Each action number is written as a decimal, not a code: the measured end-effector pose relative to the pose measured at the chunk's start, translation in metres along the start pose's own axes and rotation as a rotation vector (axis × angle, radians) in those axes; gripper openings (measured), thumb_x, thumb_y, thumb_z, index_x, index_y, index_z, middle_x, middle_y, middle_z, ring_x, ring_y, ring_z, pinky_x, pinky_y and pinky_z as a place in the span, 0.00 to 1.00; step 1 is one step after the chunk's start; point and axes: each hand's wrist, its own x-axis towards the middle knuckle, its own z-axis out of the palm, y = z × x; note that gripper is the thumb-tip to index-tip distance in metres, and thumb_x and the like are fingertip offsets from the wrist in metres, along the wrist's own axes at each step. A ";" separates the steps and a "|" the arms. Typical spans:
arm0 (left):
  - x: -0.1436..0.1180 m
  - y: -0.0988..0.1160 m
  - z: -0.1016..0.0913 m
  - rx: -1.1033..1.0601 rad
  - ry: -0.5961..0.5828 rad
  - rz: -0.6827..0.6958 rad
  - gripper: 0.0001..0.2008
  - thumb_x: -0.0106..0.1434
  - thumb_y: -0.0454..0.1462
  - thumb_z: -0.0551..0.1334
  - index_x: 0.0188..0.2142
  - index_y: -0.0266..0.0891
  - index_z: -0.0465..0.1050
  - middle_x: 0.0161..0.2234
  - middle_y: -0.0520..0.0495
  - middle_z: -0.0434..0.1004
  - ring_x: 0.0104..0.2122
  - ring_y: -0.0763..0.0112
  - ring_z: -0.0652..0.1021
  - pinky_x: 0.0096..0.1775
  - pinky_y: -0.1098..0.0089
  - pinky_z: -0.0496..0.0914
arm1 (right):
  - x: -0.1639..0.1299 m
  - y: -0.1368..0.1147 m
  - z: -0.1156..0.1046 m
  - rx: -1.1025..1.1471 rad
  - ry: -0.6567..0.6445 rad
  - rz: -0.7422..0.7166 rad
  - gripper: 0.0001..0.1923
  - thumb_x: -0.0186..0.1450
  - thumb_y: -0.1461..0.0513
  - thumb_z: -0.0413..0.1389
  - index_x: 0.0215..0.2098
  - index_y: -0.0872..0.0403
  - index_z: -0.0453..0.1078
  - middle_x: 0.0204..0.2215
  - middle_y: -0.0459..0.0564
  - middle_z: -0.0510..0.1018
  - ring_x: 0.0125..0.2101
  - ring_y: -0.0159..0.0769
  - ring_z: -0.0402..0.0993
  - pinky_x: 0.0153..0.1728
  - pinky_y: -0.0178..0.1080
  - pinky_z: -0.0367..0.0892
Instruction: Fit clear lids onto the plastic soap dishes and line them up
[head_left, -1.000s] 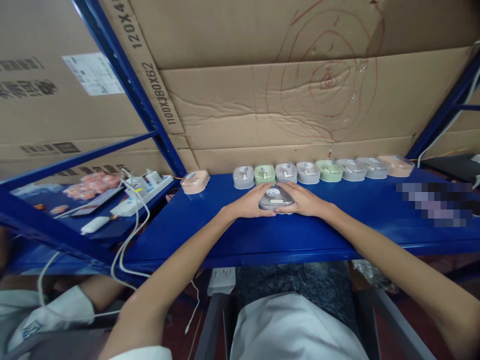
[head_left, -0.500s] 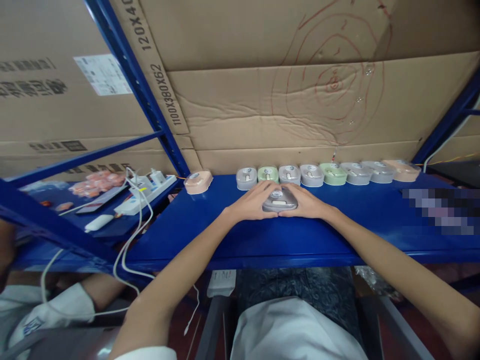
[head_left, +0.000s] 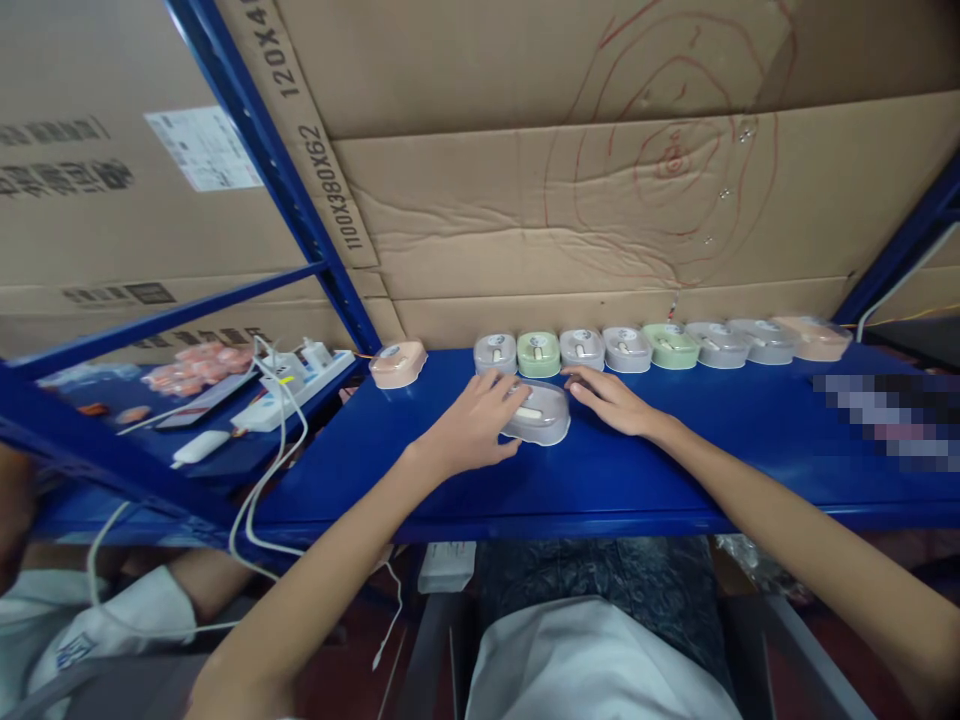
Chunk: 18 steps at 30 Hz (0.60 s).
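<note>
grey case [head_left: 541,415] under left grip [head_left: 472,425]

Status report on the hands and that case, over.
Left hand gripping grey clear-lidded plastic case. Right hand open beside it. Row of pastel cases behind.

one grey rounded case [head_left: 537,412] with a clear lid, a white oblong part showing through the top. lies flat on the blue shelf [head_left: 675,470], just in front of the row of like cases [head_left: 660,343] along the back. left side partly covered by fingers.
</note>
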 end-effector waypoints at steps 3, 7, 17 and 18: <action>-0.026 0.000 -0.006 0.024 -0.014 -0.145 0.30 0.65 0.52 0.73 0.58 0.39 0.69 0.61 0.32 0.74 0.59 0.40 0.73 0.58 0.45 0.73 | 0.000 -0.001 0.001 -0.023 -0.004 0.015 0.30 0.79 0.40 0.46 0.64 0.49 0.72 0.59 0.59 0.82 0.57 0.53 0.80 0.61 0.60 0.73; -0.041 -0.001 -0.007 0.041 0.002 -0.353 0.34 0.65 0.62 0.69 0.52 0.36 0.71 0.53 0.28 0.79 0.54 0.38 0.79 0.54 0.45 0.75 | 0.001 -0.002 0.001 -0.046 0.001 -0.002 0.30 0.79 0.40 0.45 0.62 0.49 0.74 0.58 0.58 0.83 0.57 0.52 0.80 0.62 0.59 0.73; -0.033 -0.027 0.003 0.278 -0.138 -0.614 0.24 0.73 0.50 0.59 0.57 0.34 0.75 0.60 0.25 0.73 0.63 0.29 0.70 0.59 0.42 0.70 | 0.001 -0.007 -0.001 -0.050 -0.011 -0.059 0.27 0.80 0.42 0.46 0.56 0.47 0.79 0.54 0.54 0.85 0.55 0.53 0.82 0.60 0.58 0.74; -0.032 -0.034 0.003 0.270 -0.161 -0.623 0.25 0.72 0.49 0.60 0.58 0.33 0.74 0.61 0.25 0.72 0.64 0.30 0.69 0.60 0.43 0.70 | 0.001 -0.008 -0.001 -0.049 -0.017 -0.060 0.27 0.80 0.42 0.46 0.55 0.47 0.79 0.54 0.54 0.85 0.55 0.53 0.82 0.60 0.58 0.74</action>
